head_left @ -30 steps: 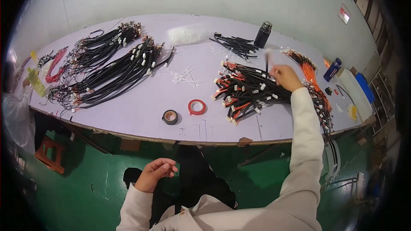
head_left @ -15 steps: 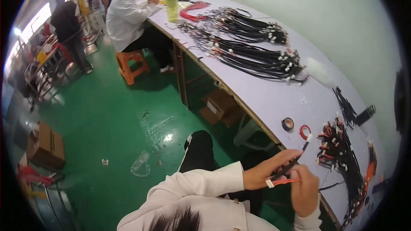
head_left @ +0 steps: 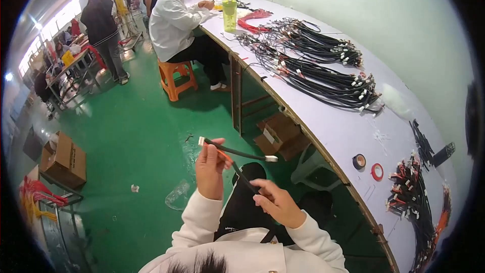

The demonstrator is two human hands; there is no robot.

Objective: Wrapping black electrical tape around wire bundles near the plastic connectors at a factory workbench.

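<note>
A black-sleeved wire harness (head_left: 244, 153) with white connectors and a short orange stretch is held above my lap. My left hand (head_left: 209, 171) pinches it near one white connector, where the orange part shows. From there one black branch runs right to a second white connector that hangs free. The other branch slopes down to my right hand (head_left: 278, 203), whose thumb and fingers close on its black sleeve. Both hands are away from the table, over the floor and my knee. The far end of the harness past my right hand is hidden.
On the white table (head_left: 323, 121) to the right lie bundles of black harnesses (head_left: 323, 83), a black tape roll (head_left: 359, 161), a red tape roll (head_left: 377, 172) and a pile of orange-black harnesses (head_left: 406, 187). A co-worker (head_left: 177, 20) sits farther along. A cardboard box (head_left: 65, 159) stands left.
Both hands have moved left, away from the table edge, carrying the harness over my lap. They are farther apart now, with the harness spread between them. The view has shifted too.
</note>
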